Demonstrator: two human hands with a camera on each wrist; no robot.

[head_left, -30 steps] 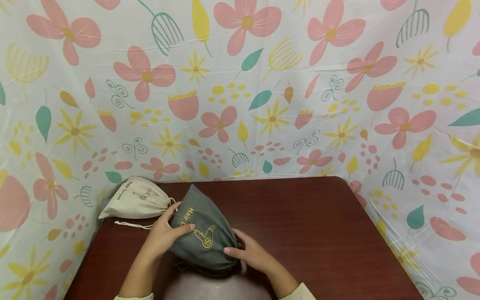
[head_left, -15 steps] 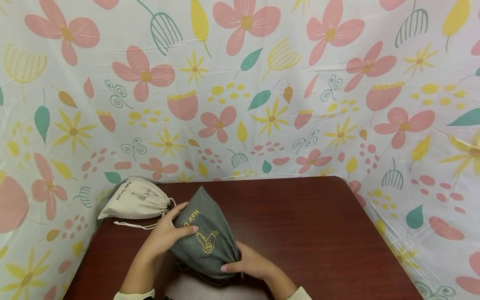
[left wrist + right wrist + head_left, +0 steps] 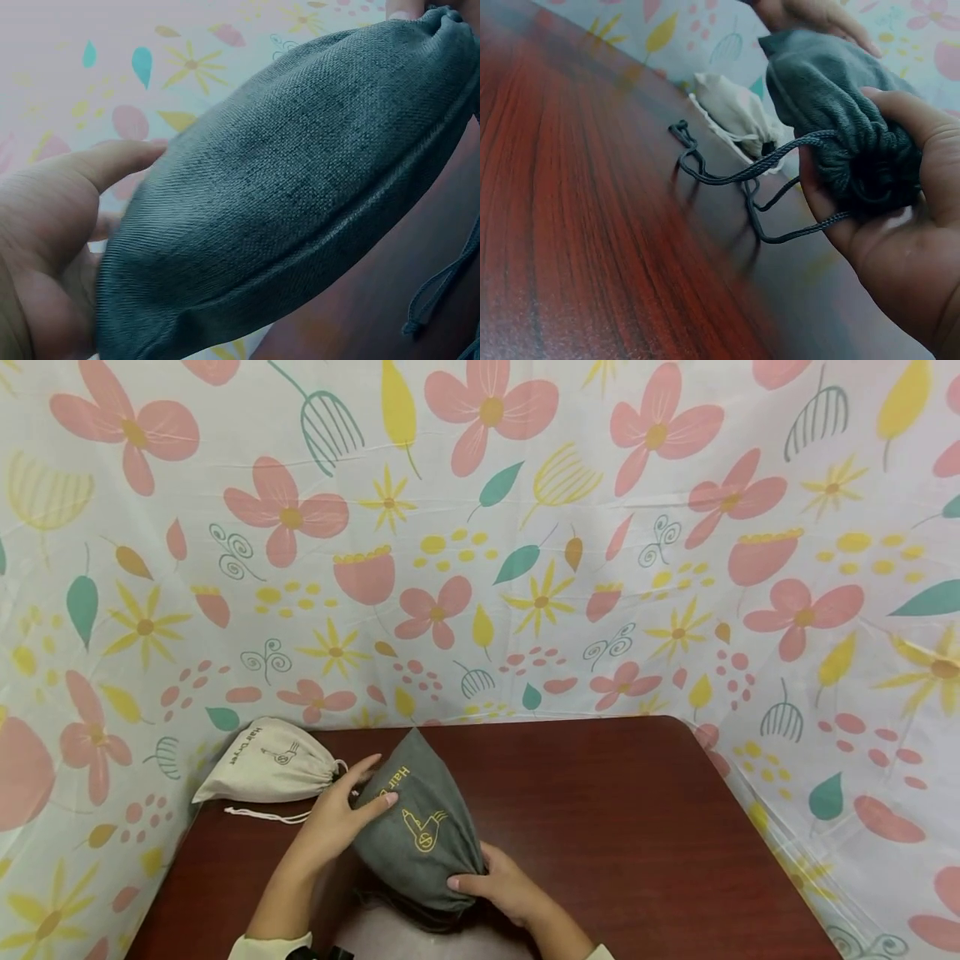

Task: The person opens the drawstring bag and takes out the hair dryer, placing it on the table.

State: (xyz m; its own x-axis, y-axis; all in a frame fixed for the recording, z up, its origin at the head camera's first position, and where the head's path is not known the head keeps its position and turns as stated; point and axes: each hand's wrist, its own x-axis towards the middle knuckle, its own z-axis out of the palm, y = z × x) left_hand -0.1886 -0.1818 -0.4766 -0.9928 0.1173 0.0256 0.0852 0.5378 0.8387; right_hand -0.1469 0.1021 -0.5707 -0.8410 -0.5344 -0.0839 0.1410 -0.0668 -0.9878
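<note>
A dark grey drawstring bag with yellow "Hair" lettering and a hair dryer drawing is held up tilted above the table's near side. My right hand grips its gathered neck, thumb on the front; in the right wrist view the neck sits in the curled hand and the grey cords dangle. At the bag's other end is my left hand, thumb and fingers spread. Its thumb lies along the bag's edge, and other fingers are partly hidden behind the cloth. The bag's contents are hidden.
A cream drawstring bag marked "Hair Dryer" lies at the table's back left, its white cord trailing in front. The dark red wooden table is bordered by a flower-patterned cloth behind and at both sides.
The grey bag has shifted slightly to the right and turned a little more upright. My left hand's fingers have spread and loosened at its end; my right hand keeps hold of the neck.
</note>
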